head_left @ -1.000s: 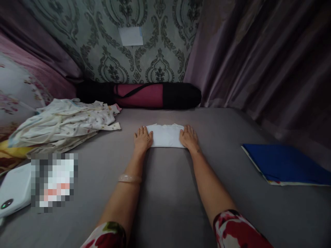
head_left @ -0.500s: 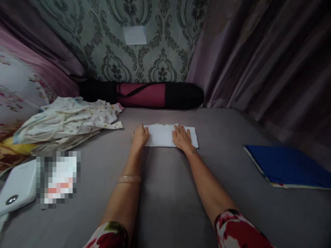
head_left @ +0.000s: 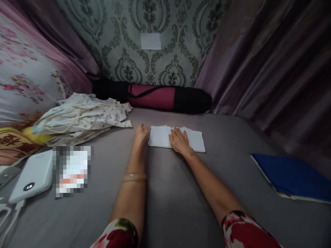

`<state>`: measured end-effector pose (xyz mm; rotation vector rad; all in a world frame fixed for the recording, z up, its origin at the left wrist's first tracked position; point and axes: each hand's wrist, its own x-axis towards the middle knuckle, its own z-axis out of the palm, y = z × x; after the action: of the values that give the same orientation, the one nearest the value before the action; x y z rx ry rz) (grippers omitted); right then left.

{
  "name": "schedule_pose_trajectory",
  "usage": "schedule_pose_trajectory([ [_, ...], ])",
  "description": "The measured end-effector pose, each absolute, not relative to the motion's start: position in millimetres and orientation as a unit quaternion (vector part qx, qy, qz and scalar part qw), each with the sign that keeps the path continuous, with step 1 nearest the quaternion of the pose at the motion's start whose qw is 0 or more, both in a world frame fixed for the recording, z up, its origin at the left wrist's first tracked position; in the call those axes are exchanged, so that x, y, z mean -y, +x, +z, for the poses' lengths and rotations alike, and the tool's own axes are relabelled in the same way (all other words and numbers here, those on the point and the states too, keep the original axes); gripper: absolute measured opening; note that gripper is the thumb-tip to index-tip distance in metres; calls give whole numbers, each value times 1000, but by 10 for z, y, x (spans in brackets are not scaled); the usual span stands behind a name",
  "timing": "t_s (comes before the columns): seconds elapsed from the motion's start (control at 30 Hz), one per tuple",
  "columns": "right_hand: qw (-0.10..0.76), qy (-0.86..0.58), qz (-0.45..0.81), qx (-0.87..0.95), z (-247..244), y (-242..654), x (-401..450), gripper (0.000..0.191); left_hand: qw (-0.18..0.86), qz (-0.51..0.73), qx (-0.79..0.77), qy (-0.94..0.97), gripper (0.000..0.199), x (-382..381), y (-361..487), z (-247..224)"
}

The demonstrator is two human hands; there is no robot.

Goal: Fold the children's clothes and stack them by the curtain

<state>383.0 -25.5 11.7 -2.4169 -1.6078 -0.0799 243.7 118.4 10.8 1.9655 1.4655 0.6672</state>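
Observation:
A folded white cloth [head_left: 157,137] lies as a flat strip on the grey sheet [head_left: 165,196], with slightly uneven layers along its far edge. My right hand [head_left: 179,140] rests palm down near the middle of this strip, fingers extended and flat. Just beyond the cloth's left end, my left hand [head_left: 141,133] is turned on its side, thumb apart from the index finger; its other fingers are mostly hidden. It holds nothing that I can see.
At the left lie a pile of light printed clothes [head_left: 85,113], a white power bank [head_left: 33,175] with a cable, and a pixelated item [head_left: 73,170]. Folded blue fabric [head_left: 289,175] is at the right. A black-and-maroon long bag [head_left: 152,97] lies against the wall.
My left hand has come off the cloth's left end to the space beside it. The right hand has slid left along the cloth toward its middle. The camera view has shifted slightly.

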Motion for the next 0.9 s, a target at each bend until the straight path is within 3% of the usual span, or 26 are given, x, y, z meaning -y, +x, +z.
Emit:
schedule_pose_trajectory([
  [0.37, 99, -818, 8, 567, 64, 3678, -36, 56, 360, 294, -546, 697, 45, -1294, 2474, -35],
  [0.9, 106, -794, 4, 599, 169, 3347, -320, 56, 371, 294, -544, 692, 44, -1316, 2466, -37],
])
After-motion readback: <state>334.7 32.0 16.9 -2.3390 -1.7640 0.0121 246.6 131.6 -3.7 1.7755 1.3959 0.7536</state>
